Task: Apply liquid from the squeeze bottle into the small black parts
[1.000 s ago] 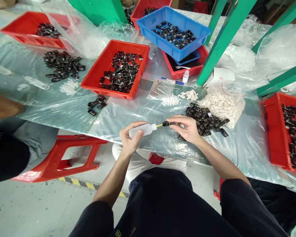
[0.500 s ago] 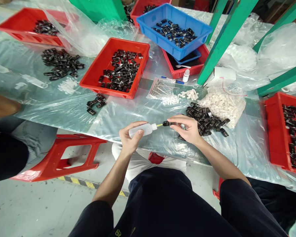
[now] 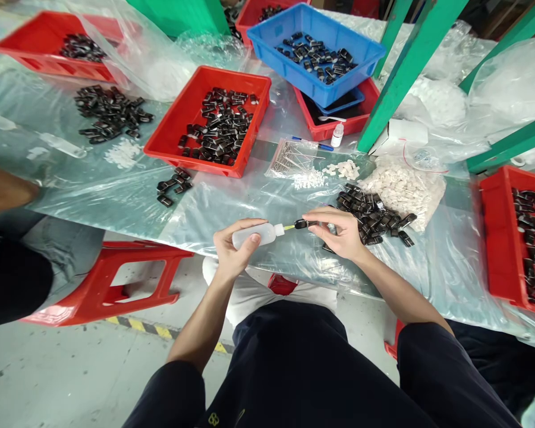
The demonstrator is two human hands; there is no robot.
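My left hand (image 3: 234, 252) is wrapped round a white translucent squeeze bottle (image 3: 254, 236), tilted to the right. Its yellowish nozzle tip points at a small black glossy part (image 3: 300, 224), at or very near its left end; contact I cannot make out. Thumb and fingers of my right hand (image 3: 341, 233) pinch that part from the other side. Just beyond the right hand lies a heap of similar black parts (image 3: 374, 217). Small white pieces (image 3: 310, 178) are piled on the plastic-covered table (image 3: 232, 202), beside a bag of metal pins (image 3: 294, 156).
A red bin (image 3: 149, 145) with black parts stands at back left, a blue bin (image 3: 289, 71) behind. A bag of pale pieces (image 3: 405, 187) lies right, near a green post (image 3: 399, 89). Another red bin (image 3: 494, 238) is far right. Another person's arm (image 3: 9, 190) shows at left.
Both hands keep almost the same pose, with the bottle's nozzle at the black part. Only a very slight shift of the view shows.
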